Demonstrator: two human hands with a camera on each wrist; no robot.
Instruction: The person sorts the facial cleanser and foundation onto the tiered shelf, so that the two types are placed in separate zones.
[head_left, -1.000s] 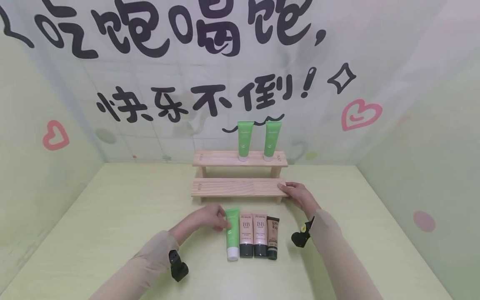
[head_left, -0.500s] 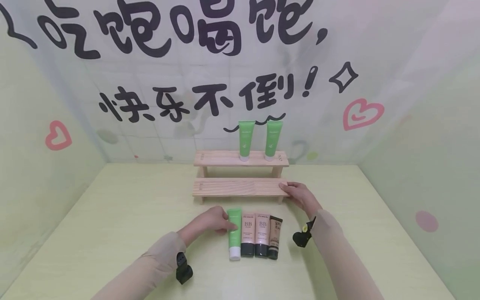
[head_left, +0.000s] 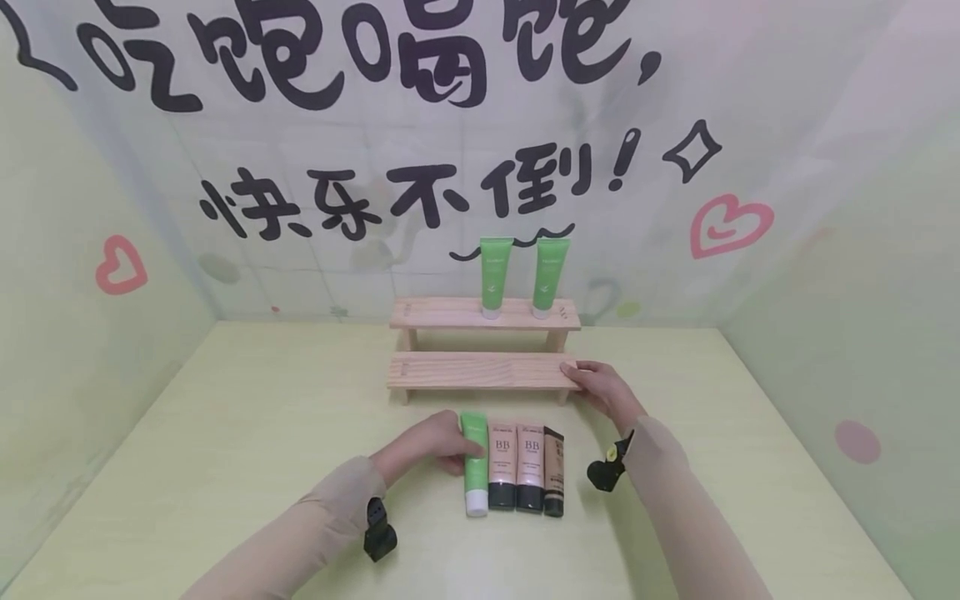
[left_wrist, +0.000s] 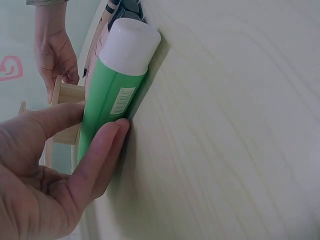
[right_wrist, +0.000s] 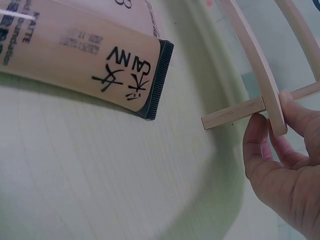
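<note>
My left hand (head_left: pixel 431 440) pinches the side of a green squeeze tube with a white cap (head_left: pixel 476 479), lying flat on the table. In the left wrist view, thumb and fingers lie on two sides of this tube (left_wrist: pixel 107 95). Two pink BB cream tubes (head_left: pixel 502 462) with black caps lie beside it, then a narrower tan foundation tube (head_left: pixel 554 471). Behind them stands a two-step wooden display stand (head_left: pixel 480 372). My right hand (head_left: pixel 606 390) grips the right end of its lower step, thumb on top and fingers underneath.
Two green tubes (head_left: pixel 493 275) stand upright on their caps on the upper step, toward its right. The pale table (head_left: pixel 262 467) is bounded by a back wall (head_left: pixel 420 275) with black lettering and by side walls.
My left hand has slid right with the green tube, and the lying row has shifted slightly right and drawn closer together. My right hand keeps its grip on the stand.
</note>
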